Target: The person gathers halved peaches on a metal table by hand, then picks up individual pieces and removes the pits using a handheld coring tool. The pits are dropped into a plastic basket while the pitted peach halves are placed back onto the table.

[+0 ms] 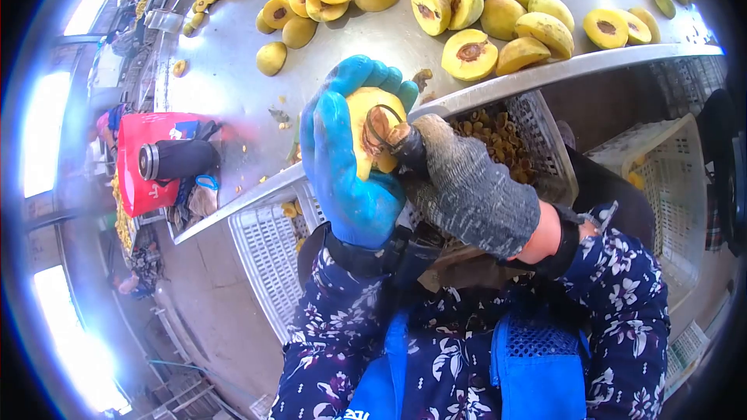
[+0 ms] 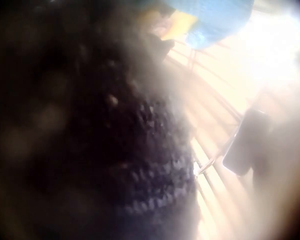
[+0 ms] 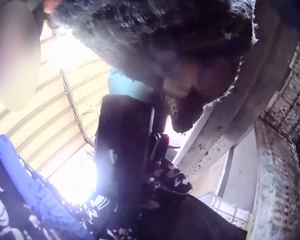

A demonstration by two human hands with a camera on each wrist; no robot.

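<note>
My left hand (image 1: 342, 171), in a blue rubber glove, cups a halved yellow peach-like fruit (image 1: 362, 103) with its cut face toward the right hand. My right hand (image 1: 475, 183), in a grey knit glove, grips a dark-handled coring tool (image 1: 412, 152). Its thin curved metal loop lies at the brown centre of the fruit. In the left wrist view, a dark knit glove (image 2: 150, 165) fills much of the blurred picture, with the blue glove (image 2: 220, 22) at the top. The knit glove (image 3: 155, 30) hides the tool in the right wrist view.
Many fruit halves (image 1: 469, 54) lie cut side up or down on the metal table (image 1: 226, 70), whose raised edge is just beyond my hands. White plastic crates (image 1: 268, 264) stand below, one holding brown scraps (image 1: 498, 140). A flask (image 1: 183, 159) lies by a red bag (image 1: 140, 140).
</note>
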